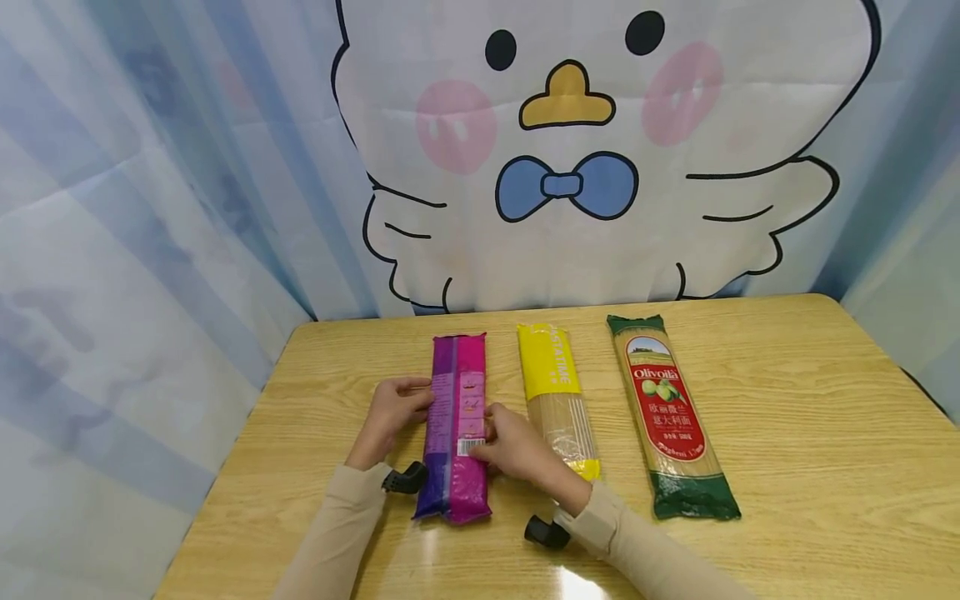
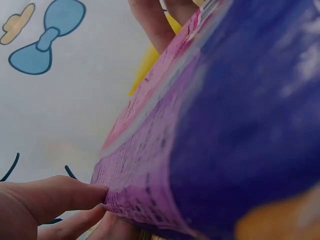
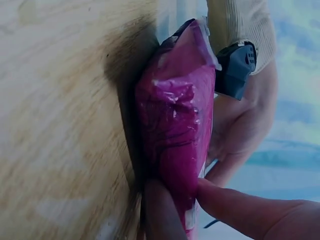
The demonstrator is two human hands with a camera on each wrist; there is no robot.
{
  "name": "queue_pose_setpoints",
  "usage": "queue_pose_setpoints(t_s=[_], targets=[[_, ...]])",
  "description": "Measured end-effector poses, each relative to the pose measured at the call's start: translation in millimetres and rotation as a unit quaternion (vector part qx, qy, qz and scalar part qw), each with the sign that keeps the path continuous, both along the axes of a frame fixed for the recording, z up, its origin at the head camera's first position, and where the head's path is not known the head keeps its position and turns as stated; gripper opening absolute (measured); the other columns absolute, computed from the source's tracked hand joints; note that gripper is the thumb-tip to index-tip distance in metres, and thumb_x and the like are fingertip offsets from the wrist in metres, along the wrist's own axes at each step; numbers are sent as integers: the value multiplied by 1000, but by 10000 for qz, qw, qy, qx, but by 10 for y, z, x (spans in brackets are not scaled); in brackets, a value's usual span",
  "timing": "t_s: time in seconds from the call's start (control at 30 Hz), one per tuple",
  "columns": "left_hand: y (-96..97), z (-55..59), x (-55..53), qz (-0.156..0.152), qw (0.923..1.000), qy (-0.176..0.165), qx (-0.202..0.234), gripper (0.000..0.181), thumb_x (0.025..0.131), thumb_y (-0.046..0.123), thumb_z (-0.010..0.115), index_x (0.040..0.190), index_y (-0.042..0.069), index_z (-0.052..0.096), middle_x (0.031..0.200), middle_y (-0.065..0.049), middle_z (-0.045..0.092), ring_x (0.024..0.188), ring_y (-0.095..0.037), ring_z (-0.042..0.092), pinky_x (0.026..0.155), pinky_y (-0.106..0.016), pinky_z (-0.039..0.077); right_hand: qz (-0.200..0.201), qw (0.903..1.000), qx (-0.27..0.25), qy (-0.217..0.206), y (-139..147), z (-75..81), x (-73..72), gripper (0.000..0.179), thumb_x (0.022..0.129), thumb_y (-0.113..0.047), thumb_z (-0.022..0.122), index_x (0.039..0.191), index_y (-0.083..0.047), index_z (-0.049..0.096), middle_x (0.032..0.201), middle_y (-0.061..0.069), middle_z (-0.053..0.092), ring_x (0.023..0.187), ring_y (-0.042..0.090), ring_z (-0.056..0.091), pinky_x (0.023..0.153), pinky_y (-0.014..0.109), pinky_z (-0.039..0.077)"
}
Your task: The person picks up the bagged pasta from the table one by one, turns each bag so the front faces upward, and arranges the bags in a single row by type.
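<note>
Packets (image 1: 557,392) (image 1: 672,417) number three, left grip (image 1: 393,414) and right grip (image 1: 516,443) holding one purple-and-pink packet (image 1: 452,417).

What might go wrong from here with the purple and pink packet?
Its glossy wrapper might slip between the left hand and right hand; both touch the sides of the purple and pink packet.
In the head view, the right hand overlaps the yellow packet, so moving might nudge it.
The left wrist's black device sits close enough to perhaps catch the wrapper.
</note>
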State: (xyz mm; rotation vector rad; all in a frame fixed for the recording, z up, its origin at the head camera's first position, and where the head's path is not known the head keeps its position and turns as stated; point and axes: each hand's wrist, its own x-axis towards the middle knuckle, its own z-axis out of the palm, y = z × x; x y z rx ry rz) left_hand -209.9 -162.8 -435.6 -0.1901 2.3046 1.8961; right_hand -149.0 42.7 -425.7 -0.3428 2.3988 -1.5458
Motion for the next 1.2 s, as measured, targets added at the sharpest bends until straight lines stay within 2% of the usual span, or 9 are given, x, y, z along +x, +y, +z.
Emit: queue_pose_setpoints(t_s=[0.17,0.33,0.67,0.93,1.2], targets=[[-4,-20,11,124,9999,29,-4,34,91,2,68,124,-8,63,115,-26,68,88,-14,69,74,-28,60,-105,9997,-232,-26,-18,-2,-3,47,82,4,75,122,10,49,85,14,63,63,19,63,55,32,58],[-7,-30,33,176,9997,109,95,33,92,3,67,123,-6,65,114,-24,69,86,-15,70,74,-29,60,-168,9975,-584,-370,-18,12,-22,49,83,7,73,125,9,48,90,15,60,65,18,62,56,36,59],[6,29,33,375,9992,108,92,32,89,3,68,120,-4,67,109,-20,72,79,-11,69,69,-26,59,-89,9966,-589,-571,10,76,-41,51,85,6,71,131,5,50,98,17,58,69,19,63,57,38,60],[28,79,54,393,9989,82,259,32,88,3,67,120,-3,67,106,-17,72,80,-11,70,71,-26,59,80,9973,-555,-476,46,113,-77,51,87,7,68,135,4,51,102,18,59,77,22,63,61,41,60],[64,185,70,343,9990,98,268,33,90,5,67,122,-2,66,113,-20,70,85,-13,69,73,-27,59,147,9983,-522,-191,84,202,-83,50,85,8,69,132,4,54,102,18,61,82,21,63,71,35,59]])
